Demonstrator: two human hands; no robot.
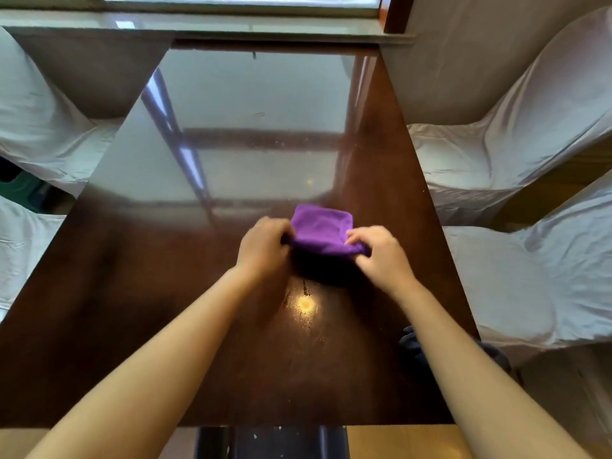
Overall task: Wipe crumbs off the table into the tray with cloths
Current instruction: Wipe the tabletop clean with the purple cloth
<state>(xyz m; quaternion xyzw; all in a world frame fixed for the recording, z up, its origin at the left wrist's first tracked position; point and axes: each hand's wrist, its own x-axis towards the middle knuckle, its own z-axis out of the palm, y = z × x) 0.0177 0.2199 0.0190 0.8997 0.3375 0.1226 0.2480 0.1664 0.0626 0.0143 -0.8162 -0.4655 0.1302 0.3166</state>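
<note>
A purple cloth (320,228) is held just above the glossy dark wooden table (185,266), right of centre. My left hand (263,248) grips its near-left edge and my right hand (381,251) grips its near-right edge, so the cloth hangs folded between them with a shadow beneath. Fine pale crumbs (281,145) are scattered across the middle of the table beyond the cloth. A dark cloth (410,342) lies at the table's right edge, partly hidden behind my right forearm. No tray is in view.
Chairs in white covers stand on both sides, two on the right (516,154) and two on the left (36,127). A window sill (215,26) runs along the table's far end. A lamp's reflection (304,304) glares near the front.
</note>
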